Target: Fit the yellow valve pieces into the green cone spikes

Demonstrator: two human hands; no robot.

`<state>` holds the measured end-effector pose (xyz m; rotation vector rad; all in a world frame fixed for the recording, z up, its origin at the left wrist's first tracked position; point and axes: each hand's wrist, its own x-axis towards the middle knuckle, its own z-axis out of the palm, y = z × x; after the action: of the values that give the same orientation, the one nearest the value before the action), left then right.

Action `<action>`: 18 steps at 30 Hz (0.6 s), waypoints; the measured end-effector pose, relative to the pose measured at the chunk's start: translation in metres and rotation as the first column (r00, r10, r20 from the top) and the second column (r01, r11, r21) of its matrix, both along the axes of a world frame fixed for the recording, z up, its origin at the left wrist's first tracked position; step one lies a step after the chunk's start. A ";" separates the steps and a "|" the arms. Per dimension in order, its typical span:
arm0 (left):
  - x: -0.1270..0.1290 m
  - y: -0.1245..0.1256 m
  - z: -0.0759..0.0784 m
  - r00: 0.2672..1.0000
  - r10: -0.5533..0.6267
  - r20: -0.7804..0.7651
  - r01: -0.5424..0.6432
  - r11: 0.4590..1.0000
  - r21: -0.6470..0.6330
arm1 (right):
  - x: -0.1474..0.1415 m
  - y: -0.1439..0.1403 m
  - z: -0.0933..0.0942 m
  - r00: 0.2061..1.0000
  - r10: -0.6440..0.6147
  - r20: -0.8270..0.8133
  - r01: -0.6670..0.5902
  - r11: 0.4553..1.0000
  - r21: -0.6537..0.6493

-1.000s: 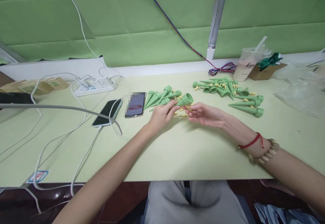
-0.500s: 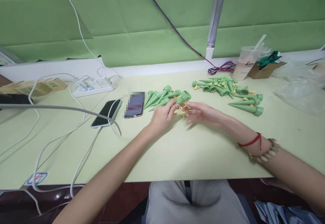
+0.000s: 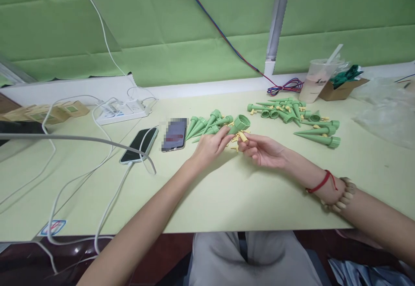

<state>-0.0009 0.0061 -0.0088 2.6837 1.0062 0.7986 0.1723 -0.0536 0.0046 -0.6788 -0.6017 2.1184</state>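
Nearest the camera, the person's two forearms reached out over the pale green table point(image 3: 227, 199), a red cord and a bead bracelet point(image 3: 340, 197) on the right wrist. The left hand point(image 3: 209, 146) was curled around a green spike point(image 3: 238, 125), its fingers pinching the cone just below the wide threaded cap, which pointed up and to the right. The right hand point(image 3: 264, 151) lay palm up and half open just beside it, thumb and forefinger closed on a small yellow valve piece point(image 3: 242, 136) held close to the spike's neck. Whether the piece was already seated could not be told. A few more yellow pieces point(image 3: 234, 141) lay on the table under the hands.

Just beyond the left hand lay a small group of green spikes point(image 3: 205, 123), and further right a larger heap of spikes point(image 3: 293, 115) mixed with yellow bits. Judged from that, the work looked well short of finished, with many spikes left to handle.

To the left lay two phones point(image 3: 173, 133), cables and a power strip point(image 3: 125, 109); at the far edge stood a plastic cup point(image 3: 316, 80) and a cardboard box point(image 3: 342, 88).
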 end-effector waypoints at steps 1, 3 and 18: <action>-0.001 0.001 0.001 0.999 0.016 -0.036 -0.015 0.999 0.034 | 0.000 0.002 0.000 0.999 -0.034 0.034 0.034 0.999 0.013; -0.002 0.004 0.003 0.994 0.051 -0.098 -0.041 0.994 0.104 | 0.001 0.005 -0.001 0.982 -0.125 0.139 0.115 0.990 0.079; 0.006 -0.001 -0.007 0.929 0.230 -0.291 -0.210 0.973 0.100 | -0.002 0.003 -0.017 0.295 -0.815 0.499 0.071 0.539 0.839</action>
<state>0.0049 0.0049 -0.0157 2.8434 1.3941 0.4685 0.1707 -0.0511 -0.0126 -1.2969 -1.4372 0.6018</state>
